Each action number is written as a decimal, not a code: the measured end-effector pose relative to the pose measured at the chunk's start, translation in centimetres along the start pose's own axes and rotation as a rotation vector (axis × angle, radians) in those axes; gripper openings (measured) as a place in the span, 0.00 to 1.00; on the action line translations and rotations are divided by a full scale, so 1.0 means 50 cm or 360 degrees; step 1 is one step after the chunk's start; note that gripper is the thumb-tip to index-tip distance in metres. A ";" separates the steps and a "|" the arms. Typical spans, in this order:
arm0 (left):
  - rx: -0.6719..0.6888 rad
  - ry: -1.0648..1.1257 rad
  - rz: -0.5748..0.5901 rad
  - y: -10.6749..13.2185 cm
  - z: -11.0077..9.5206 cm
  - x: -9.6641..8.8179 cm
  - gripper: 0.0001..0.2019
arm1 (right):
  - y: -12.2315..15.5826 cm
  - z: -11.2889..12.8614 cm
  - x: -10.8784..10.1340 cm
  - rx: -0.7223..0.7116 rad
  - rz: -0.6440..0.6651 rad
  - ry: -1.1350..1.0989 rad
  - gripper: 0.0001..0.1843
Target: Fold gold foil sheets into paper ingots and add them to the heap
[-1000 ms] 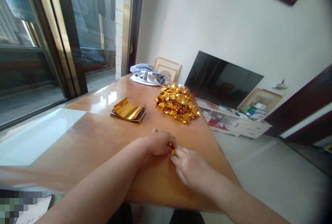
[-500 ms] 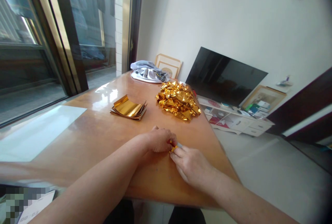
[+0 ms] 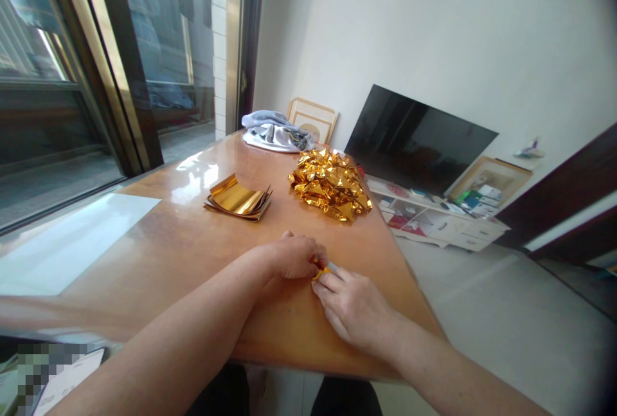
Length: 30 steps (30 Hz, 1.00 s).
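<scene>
Near the table's front right, my left hand (image 3: 299, 256) and my right hand (image 3: 354, 300) meet, with fingers closed on a small piece of gold foil paper (image 3: 322, 272). Most of that piece is hidden by the fingers, and a pale grey edge shows beside it. Behind my left hand lies a stack of gold foil sheets (image 3: 237, 197), its top sheet curled up at the ends. A heap of crumpled or folded gold foil pieces (image 3: 331, 184) sits farther back on the right.
The brown table (image 3: 193, 242) has a white sheet-like patch (image 3: 81, 236) at its left. Light cloth items (image 3: 274, 132) lie at the far end, before a leaning frame (image 3: 313, 121). A television (image 3: 417, 139) and a low white cabinet (image 3: 446, 226) stand beyond the right edge.
Both hands stay together on the gold foil paper, with only a slight shift of the fingers. The whole view has tilted very slightly.
</scene>
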<state>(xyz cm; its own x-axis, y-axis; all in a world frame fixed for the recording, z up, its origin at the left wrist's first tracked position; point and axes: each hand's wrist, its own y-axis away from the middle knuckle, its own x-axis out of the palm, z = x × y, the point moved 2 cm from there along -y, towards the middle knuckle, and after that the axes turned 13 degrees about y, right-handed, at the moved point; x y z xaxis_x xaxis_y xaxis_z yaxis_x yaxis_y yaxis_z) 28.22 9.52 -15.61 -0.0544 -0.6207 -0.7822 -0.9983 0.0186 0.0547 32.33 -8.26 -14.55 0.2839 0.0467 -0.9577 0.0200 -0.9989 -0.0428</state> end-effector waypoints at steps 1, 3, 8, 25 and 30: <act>0.0003 0.0003 0.0003 0.000 0.000 0.000 0.10 | 0.003 0.000 0.001 0.0006 -0.0028 -0.0016 0.17; 0.0001 0.0007 0.0018 0.001 0.000 -0.002 0.10 | 0.011 -0.001 0.007 0.0012 -0.0102 -0.0070 0.18; 0.0033 -0.0008 0.0036 0.003 0.001 -0.006 0.12 | 0.036 -0.002 0.034 0.0199 -0.0237 -0.0243 0.21; -0.0017 0.0035 -0.0004 0.004 0.004 0.000 0.13 | 0.028 -0.023 0.048 0.0618 -0.0190 -0.0345 0.15; -0.0009 0.0008 -0.0031 0.002 0.003 0.001 0.10 | 0.049 -0.054 0.060 0.0709 -0.0243 -0.0434 0.13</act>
<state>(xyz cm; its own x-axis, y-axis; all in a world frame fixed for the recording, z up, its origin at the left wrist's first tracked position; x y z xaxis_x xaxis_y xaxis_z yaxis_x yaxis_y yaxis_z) 28.10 9.62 -15.73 -0.0351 -0.6249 -0.7799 -0.9991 0.0022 0.0432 35.83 -10.54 -16.73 0.0494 0.2475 -0.9676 -0.3834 -0.8899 -0.2472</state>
